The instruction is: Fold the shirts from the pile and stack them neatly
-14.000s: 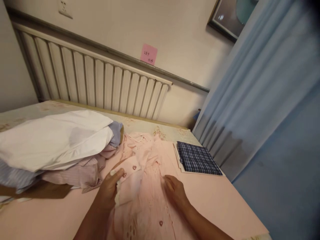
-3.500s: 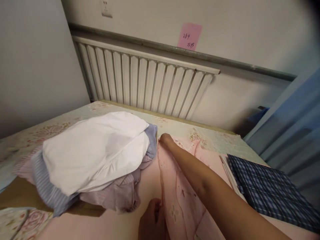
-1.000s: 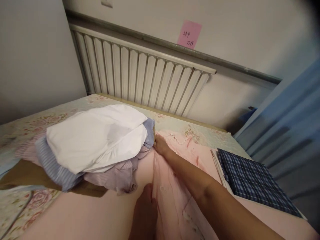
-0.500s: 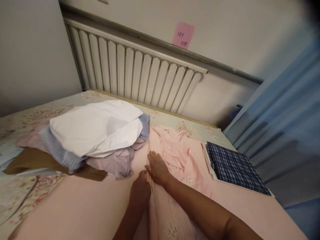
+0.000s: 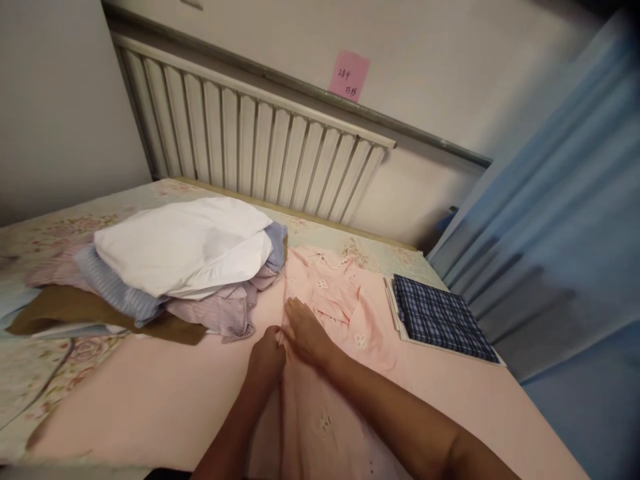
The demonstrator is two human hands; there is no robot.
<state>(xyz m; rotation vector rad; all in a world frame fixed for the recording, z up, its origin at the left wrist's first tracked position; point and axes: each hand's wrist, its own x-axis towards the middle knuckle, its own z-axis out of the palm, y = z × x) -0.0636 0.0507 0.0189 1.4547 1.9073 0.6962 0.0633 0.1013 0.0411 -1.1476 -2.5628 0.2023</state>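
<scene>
A pink garment [image 5: 324, 423] with flower-shaped cut-outs lies spread on the bed, its collar toward the wall and one sleeve laid across it. Its left edge is pinched in my left hand [image 5: 266, 353], whose fingers are closed. Just to the right, my right hand [image 5: 307, 333] rests palm down on the cloth with its fingers stretched out. The thumb of the right hand comes close to the left fingertips. The garment's lower end runs out of view at the bottom, partly behind my right forearm.
A heap of clothes with a white garment [image 5: 185, 247] on top lies to the left, over an olive-brown cloth [image 5: 55, 312]. A folded dark plaid cloth [image 5: 443, 317] lies on the right. Beyond the bed stand a radiator [image 5: 250, 143] and a blue curtain [image 5: 555, 247].
The view has shifted a little, so everything sits slightly further left. My left hand still pinches the garment's edge and my right hand still lies flat on it.
</scene>
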